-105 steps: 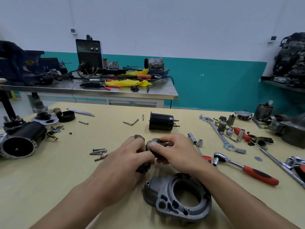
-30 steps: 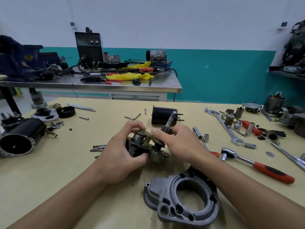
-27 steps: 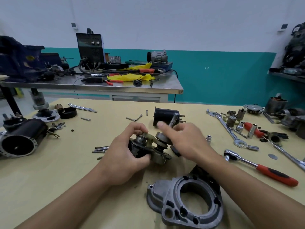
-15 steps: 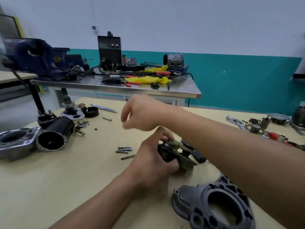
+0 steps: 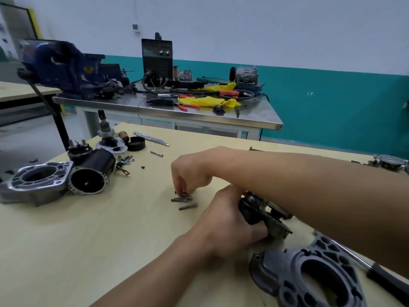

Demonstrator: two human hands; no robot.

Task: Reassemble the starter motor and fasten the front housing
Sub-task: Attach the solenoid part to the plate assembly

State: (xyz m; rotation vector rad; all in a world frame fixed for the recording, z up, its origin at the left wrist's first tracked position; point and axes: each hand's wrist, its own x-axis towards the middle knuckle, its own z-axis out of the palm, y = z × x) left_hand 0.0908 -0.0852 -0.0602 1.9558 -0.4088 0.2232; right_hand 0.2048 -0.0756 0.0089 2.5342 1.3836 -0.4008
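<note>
The left hand [image 5: 230, 220] is gripping a dark motor assembly [image 5: 263, 214] on the wooden desk [image 5: 93, 235], fingers wrapped around its black body and thumb on top. The assembly is lying tilted, its plate end pointing toward the lower right, and the right forearm is crossing over its far side and hiding part of it.

The right hand [image 5: 190, 173] is reaching across to the left, fingertips bunched together and pointing down onto a small cluster of bolts [image 5: 181, 198] lying on the desk. The fingertips are touching the top of the cluster; whether they are already pinching one bolt I cannot tell. One more bolt [image 5: 188, 206] is lying just beside the cluster, nearer the camera, apart from the fingers.

The grey front housing [image 5: 287, 278] is lying flat on the desk at the lower right, near the left hand, its big round opening facing up. Neither hand is touching it. A black-handled tool [image 5: 389, 282] is resting just to its right.

At the left edge of the desk, a second housing [image 5: 33, 185] is sitting against a black motor case [image 5: 90, 173], whose open end is facing the camera. Behind them are lying a black cap [image 5: 136, 143], a loose screw [image 5: 156, 154] and small hardware. A steel bench [image 5: 155, 107] with a blue vise [image 5: 59, 65] is standing beyond.
</note>
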